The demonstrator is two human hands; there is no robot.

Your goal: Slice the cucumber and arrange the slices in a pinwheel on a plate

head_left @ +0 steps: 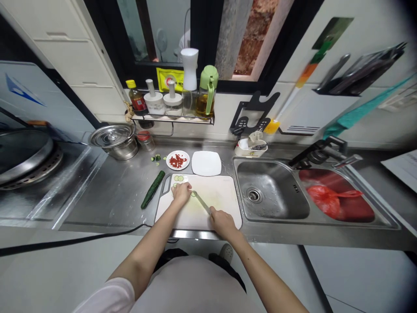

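Observation:
My left hand (181,193) rests curled on a white cutting board (221,195), fingers closed over a piece of cucumber that is mostly hidden. My right hand (222,221) grips the handle of a knife (202,202), whose blade meets the cucumber end beside my left fingers. A few cucumber slices (178,178) lie at the board's far left corner. A whole cucumber (153,189) lies on the steel counter just left of the board.
Behind the board stand a small plate of chopped red chilli (177,160) and an empty white square plate (206,163). A steel pot (114,140) is at back left, a double sink (272,193) at right with a red bag (329,200). A condiment shelf (172,117) hangs above.

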